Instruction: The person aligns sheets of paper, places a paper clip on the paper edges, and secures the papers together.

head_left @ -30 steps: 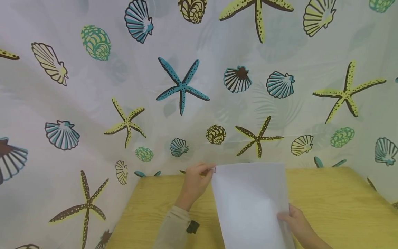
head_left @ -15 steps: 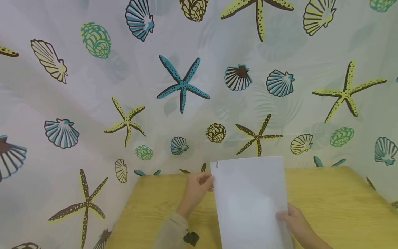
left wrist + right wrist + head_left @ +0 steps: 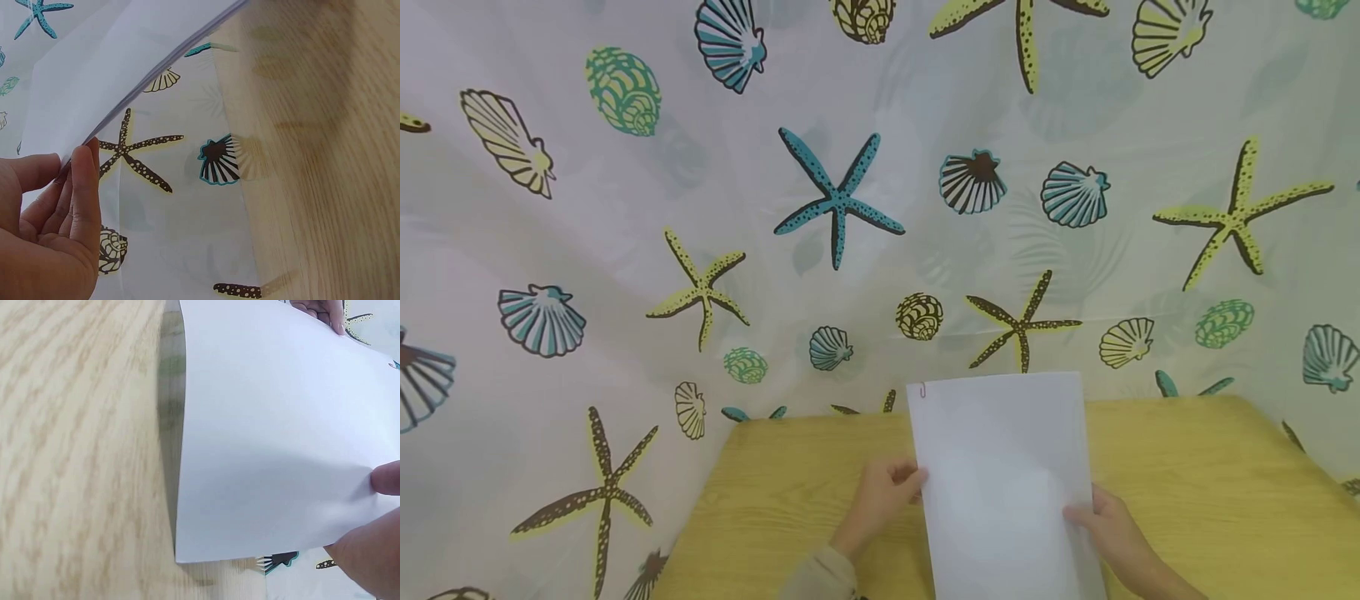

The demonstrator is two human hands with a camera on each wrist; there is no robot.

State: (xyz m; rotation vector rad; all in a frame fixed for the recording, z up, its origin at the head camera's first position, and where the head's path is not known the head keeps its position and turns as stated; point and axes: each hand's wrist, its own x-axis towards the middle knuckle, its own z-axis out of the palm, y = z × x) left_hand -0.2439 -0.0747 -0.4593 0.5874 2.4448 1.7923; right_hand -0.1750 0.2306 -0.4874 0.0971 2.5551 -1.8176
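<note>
A stack of white paper sheets (image 3: 1000, 483) stands upright over the table in the head view, its lower end out of frame. A small reddish paper clip (image 3: 922, 391) sits at its top left corner. My left hand (image 3: 883, 500) pinches the stack's left edge between thumb and fingers, below the clip. In the left wrist view, the layered edge of the sheets (image 3: 150, 75) runs up from that left hand (image 3: 56, 212). My right hand (image 3: 1112, 533) grips the right edge, thumb on the front face. The right wrist view shows the right thumb (image 3: 387, 478) pressing the paper.
A wooden table (image 3: 1195, 483) lies under the paper. Behind it and at both sides hangs a pale curtain (image 3: 865, 83) printed with starfish and shells. The table's glossy surface mirrors the curtain pattern near its back edge.
My left hand has slid from the clipped top corner down the left edge of the paper. The paper has risen slightly, and the clip now shows uncovered. My right hand keeps its hold.
</note>
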